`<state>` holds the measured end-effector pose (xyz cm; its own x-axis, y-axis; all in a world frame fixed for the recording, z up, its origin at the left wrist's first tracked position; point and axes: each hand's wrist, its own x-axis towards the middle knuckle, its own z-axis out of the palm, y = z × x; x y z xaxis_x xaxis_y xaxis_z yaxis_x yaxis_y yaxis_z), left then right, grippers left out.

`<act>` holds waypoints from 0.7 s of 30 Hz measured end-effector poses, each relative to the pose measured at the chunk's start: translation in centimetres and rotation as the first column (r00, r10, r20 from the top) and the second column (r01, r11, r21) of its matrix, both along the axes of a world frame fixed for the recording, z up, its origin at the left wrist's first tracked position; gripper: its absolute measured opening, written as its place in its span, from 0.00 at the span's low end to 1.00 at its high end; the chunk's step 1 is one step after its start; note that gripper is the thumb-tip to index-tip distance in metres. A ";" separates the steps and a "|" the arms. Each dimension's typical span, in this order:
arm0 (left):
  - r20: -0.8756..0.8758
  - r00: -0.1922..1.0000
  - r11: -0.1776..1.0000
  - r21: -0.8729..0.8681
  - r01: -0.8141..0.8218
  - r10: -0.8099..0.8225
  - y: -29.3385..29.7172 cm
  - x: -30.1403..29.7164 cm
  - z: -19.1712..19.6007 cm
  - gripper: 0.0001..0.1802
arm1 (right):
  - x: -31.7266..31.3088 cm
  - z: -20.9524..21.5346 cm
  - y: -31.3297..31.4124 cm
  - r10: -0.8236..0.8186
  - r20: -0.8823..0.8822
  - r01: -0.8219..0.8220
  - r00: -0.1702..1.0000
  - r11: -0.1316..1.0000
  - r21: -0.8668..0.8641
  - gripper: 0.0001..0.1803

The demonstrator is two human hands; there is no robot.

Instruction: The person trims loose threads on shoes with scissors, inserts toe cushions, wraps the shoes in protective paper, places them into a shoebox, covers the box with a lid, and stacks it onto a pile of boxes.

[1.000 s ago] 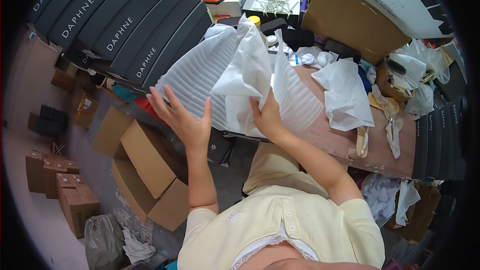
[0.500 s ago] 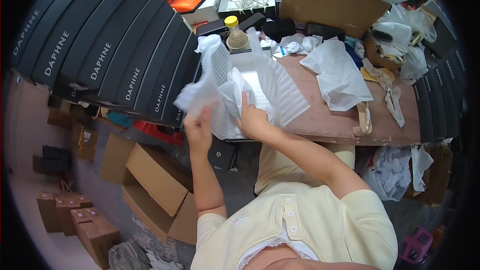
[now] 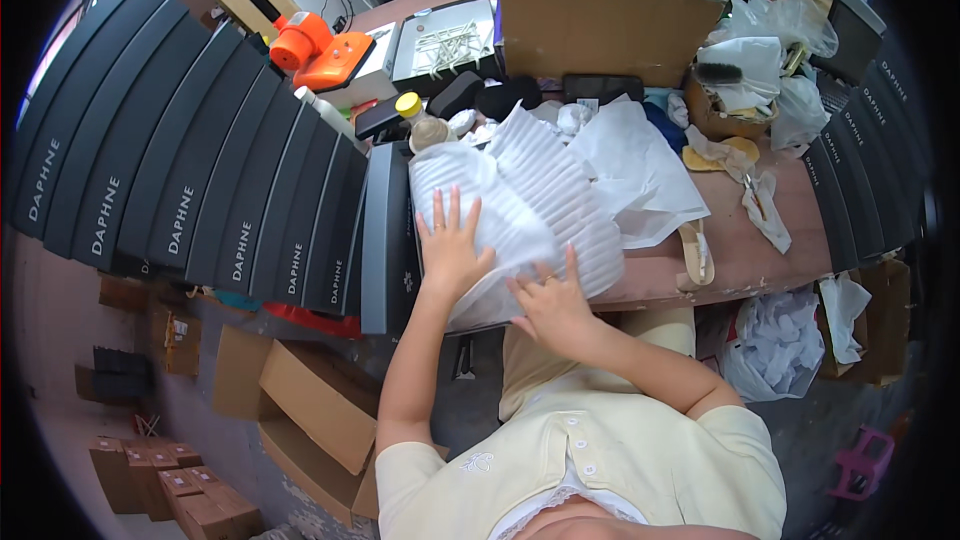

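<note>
A ribbed white foam sheet (image 3: 560, 195) lies folded over at the near edge of the table, over what looks like a shoebox mostly hidden beneath it. My left hand (image 3: 452, 252) rests flat on the sheet's left half, fingers spread. On its near right part lies my right hand (image 3: 555, 308), fingers apart, a ring showing on one. Along the sheet's left side stands a dark grey box lid or side (image 3: 388, 240). What is under the foam cannot be seen.
Stacked dark shoeboxes (image 3: 180, 180) line the left; more boxes (image 3: 870, 160) stand at right. White paper (image 3: 640, 175) and a beige shoe part (image 3: 697, 255) lie right of the foam. Behind are a yellow-capped bottle (image 3: 410, 108) and a carton (image 3: 600, 30). An opened carton (image 3: 310, 410) sits on the floor.
The raised foam flaps have been folded down over the box, hiding the white bundle inside. Both hands have gone from handling the wrapping to lying flat on it. The view has shifted.
</note>
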<state>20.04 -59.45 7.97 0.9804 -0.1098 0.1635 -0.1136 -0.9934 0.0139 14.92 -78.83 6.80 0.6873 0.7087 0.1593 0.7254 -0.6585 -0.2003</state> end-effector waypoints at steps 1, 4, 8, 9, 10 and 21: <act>-0.149 0.988 0.991 0.121 0.053 -0.034 -0.6 0.0 -0.6 0.38 | -0.3 -0.1 -0.1 0.012 -0.049 -0.012 0.999 1.000 0.014 0.28; -0.448 0.877 0.825 0.553 0.119 0.174 -2.5 2.6 -3.4 0.37 | -0.9 -0.6 0.0 0.053 0.011 -0.051 0.999 0.989 -0.136 0.30; -0.415 0.903 0.908 0.412 0.078 0.111 2.3 7.9 -9.4 0.28 | -0.9 -0.5 -0.1 0.120 -0.070 -0.128 0.990 0.985 -0.116 0.30; -0.514 0.855 0.936 0.330 0.120 0.071 0.5 8.4 -4.2 0.24 | -0.6 -0.7 -1.0 0.113 -0.132 -0.117 0.985 0.993 -0.023 0.30; -0.601 0.793 0.995 0.077 -0.064 0.098 2.0 9.4 -3.1 0.22 | -0.4 -0.9 -1.3 0.164 -0.189 -0.138 0.968 0.980 0.143 0.29; -0.245 0.969 0.780 0.601 0.178 -0.032 -1.5 2.4 -10.4 0.27 | 8.0 0.2 -5.4 -0.025 -0.603 0.323 0.797 0.862 0.391 0.43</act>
